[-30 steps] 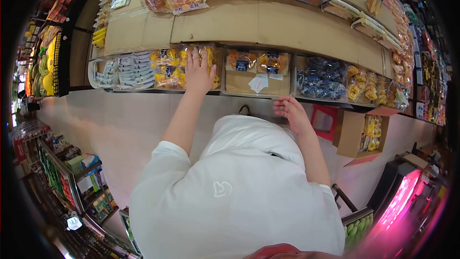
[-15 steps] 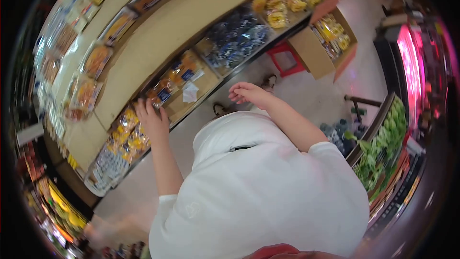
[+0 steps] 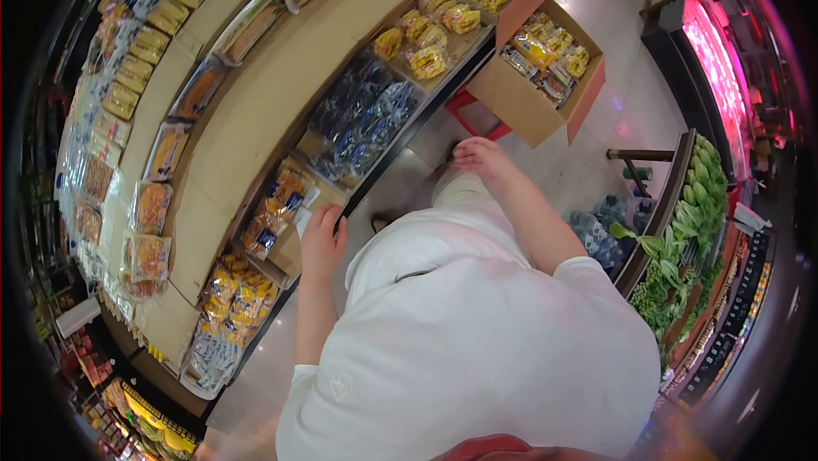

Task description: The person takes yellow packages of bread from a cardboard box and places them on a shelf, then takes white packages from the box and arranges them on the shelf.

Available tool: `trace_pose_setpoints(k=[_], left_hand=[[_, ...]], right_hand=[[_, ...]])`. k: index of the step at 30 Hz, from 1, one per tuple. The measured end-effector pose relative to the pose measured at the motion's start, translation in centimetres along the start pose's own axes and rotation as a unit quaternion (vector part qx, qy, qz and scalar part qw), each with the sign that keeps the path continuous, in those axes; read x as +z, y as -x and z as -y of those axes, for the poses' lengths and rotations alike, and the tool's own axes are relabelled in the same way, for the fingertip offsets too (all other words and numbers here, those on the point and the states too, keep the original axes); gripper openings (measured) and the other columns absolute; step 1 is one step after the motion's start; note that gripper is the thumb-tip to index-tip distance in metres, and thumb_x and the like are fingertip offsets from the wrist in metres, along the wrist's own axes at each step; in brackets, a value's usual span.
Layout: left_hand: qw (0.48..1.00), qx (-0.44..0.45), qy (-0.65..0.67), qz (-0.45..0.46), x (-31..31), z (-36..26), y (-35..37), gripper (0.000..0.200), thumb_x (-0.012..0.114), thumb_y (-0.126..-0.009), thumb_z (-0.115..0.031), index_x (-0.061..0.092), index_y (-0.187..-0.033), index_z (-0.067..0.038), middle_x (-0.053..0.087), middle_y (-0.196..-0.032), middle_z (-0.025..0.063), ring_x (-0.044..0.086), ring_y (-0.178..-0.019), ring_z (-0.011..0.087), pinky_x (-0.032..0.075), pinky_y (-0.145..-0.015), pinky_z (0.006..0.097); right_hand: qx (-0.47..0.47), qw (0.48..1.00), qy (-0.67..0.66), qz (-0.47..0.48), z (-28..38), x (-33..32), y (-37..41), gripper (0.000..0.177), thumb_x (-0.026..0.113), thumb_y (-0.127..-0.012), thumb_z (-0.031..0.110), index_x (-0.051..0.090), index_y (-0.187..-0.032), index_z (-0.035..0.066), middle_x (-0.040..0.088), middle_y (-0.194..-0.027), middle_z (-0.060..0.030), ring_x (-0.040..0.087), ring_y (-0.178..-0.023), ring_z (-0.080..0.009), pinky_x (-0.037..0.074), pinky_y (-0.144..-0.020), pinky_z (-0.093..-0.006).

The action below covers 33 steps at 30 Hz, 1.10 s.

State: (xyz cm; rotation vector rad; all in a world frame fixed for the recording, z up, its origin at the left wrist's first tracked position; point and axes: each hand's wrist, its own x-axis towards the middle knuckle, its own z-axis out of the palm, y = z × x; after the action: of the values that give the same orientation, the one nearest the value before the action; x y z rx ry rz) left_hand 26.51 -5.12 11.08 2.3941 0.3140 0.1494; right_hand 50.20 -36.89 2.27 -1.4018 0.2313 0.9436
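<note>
My left hand [image 3: 323,244] is over the front edge of the low shelf, its fingers loosely extended with nothing visible in them. Just beyond its fingertips lies a white slip of paper [image 3: 302,219]. Bagged breads [image 3: 285,193] in clear wrap sit in the shelf section beside it, with yellow-and-blue snack packets [image 3: 239,295] in the section nearer me. My right hand [image 3: 479,157] hangs in the air in front of an open cardboard box [image 3: 515,103]; its fingers are relaxed and slightly bent, holding nothing I can see. Packaged goods [image 3: 545,48] fill the box.
Dark blue wrapped packets [image 3: 362,116] and yellow bagged pastries [image 3: 426,60] fill farther shelf sections. A red stool [image 3: 464,112] stands by the box. Leafy greens [image 3: 682,239] lie on a stand to the right, with bottles [image 3: 601,235] below. Upper tiers hold packaged breads [image 3: 152,205].
My left hand has drawn back from the snack packets to the shelf's front edge. My right hand has moved toward the box. The view has shifted, bringing the box closer.
</note>
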Motion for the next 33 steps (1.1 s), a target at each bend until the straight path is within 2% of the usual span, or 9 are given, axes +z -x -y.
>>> trace_pose_setpoints(k=[8,14,17,18,21,26,29,30,33], left_hand=[[0.998,0.040,-0.025,0.044,6.5,-4.9,-8.5,0.019,0.060,-0.085,-0.010,0.062,-0.103,-0.002,0.062,-0.106,0.0144,0.061,-0.095,0.0348,0.050,-0.081,0.0413],[0.991,0.077,-0.043,0.103,11.0,-10.7,-16.6,0.017,0.062,-0.081,-0.006,0.062,-0.098,-0.003,0.062,-0.100,0.0136,0.061,-0.088,0.0344,0.051,-0.074,0.0410],[0.986,0.081,-0.044,0.138,12.9,-13.0,-19.7,0.016,0.062,-0.081,-0.006,0.062,-0.097,-0.003,0.062,-0.099,0.0132,0.062,-0.086,0.0337,0.052,-0.073,0.0403],[0.985,0.082,-0.043,0.147,13.3,-13.7,-20.6,0.016,0.062,-0.081,-0.007,0.062,-0.097,-0.003,0.062,-0.099,0.0131,0.062,-0.086,0.0334,0.052,-0.073,0.0400],[0.985,0.055,-0.054,0.152,14.1,-16.0,-22.2,0.015,0.062,-0.081,-0.008,0.062,-0.096,-0.003,0.062,-0.099,0.0128,0.061,-0.087,0.0328,0.052,-0.073,0.0394],[0.985,0.022,-0.065,0.159,13.9,-17.4,-23.1,0.018,0.061,-0.082,-0.008,0.062,-0.099,-0.004,0.062,-0.097,0.0133,0.061,-0.088,0.0336,0.051,-0.074,0.0401],[0.986,0.021,-0.063,0.153,13.6,-17.0,-23.0,0.017,0.061,-0.082,-0.009,0.062,-0.099,-0.004,0.063,-0.095,0.0132,0.062,-0.086,0.0334,0.051,-0.073,0.0403],[0.986,0.022,-0.060,0.151,13.4,-16.6,-23.1,0.017,0.061,-0.082,-0.009,0.062,-0.099,-0.004,0.063,-0.094,0.0133,0.062,-0.086,0.0335,0.051,-0.073,0.0405],[0.988,0.009,-0.074,0.135,13.1,-14.6,-23.6,0.016,0.061,-0.082,-0.009,0.062,-0.097,-0.003,0.063,-0.094,0.0140,0.062,-0.086,0.0335,0.051,-0.073,0.0407]], right_hand=[[-0.145,0.945,-0.211,-0.203,6.6,-23.1,-10.4,0.025,0.052,-0.095,0.020,0.055,-0.113,0.004,0.064,-0.099,-0.0107,0.063,-0.090,-0.0247,0.052,-0.080,-0.0382],[-0.108,0.893,-0.242,-0.364,12.6,-34.6,-19.0,0.040,0.053,-0.093,0.023,0.047,-0.129,0.005,0.046,-0.138,-0.0160,0.048,-0.123,-0.0277,0.042,-0.099,-0.0385],[-0.082,0.914,-0.191,-0.348,14.6,-36.8,-21.4,0.047,0.050,-0.093,0.022,0.041,-0.137,0.009,0.031,-0.150,-0.0143,0.039,-0.132,-0.0303,0.038,-0.104,-0.0390],[-0.049,0.921,-0.183,-0.339,13.6,-39.1,-23.8,0.044,0.050,-0.093,0.023,0.044,-0.136,0.014,0.042,-0.142,-0.0122,0.046,-0.124,-0.0279,0.041,-0.100,-0.0378],[-0.065,0.934,-0.265,-0.231,12.2,-42.2,-27.9,0.038,0.054,-0.092,0.025,0.053,-0.129,0.017,0.046,-0.129,-0.0078,0.051,-0.107,-0.0247,0.047,-0.083,-0.0331],[0.001,0.922,-0.258,-0.288,14.3,-42.0,-28.9,0.028,0.059,-0.090,0.027,0.062,-0.117,0.019,0.055,-0.087,0.0007,0.049,-0.069,-0.0116,0.039,-0.058,-0.0264],[0.010,0.930,-0.233,-0.283,14.1,-41.7,-28.1,0.025,0.060,-0.090,0.029,0.064,-0.112,0.019,0.054,-0.088,0.0009,0.047,-0.069,-0.0118,0.038,-0.060,-0.0256],[0.013,0.910,-0.224,-0.350,14.9,-40.6,-27.1,0.023,0.060,-0.091,0.028,0.065,-0.111,0.018,0.056,-0.093,0.0014,0.049,-0.073,-0.0116,0.037,-0.061,-0.0251],[-0.096,0.919,-0.174,-0.341,13.8,-39.6,-23.6,0.022,0.059,-0.093,0.025,0.065,-0.112,0.016,0.059,-0.101,0.0013,0.052,-0.079,-0.0118,0.038,-0.061,-0.0245]])
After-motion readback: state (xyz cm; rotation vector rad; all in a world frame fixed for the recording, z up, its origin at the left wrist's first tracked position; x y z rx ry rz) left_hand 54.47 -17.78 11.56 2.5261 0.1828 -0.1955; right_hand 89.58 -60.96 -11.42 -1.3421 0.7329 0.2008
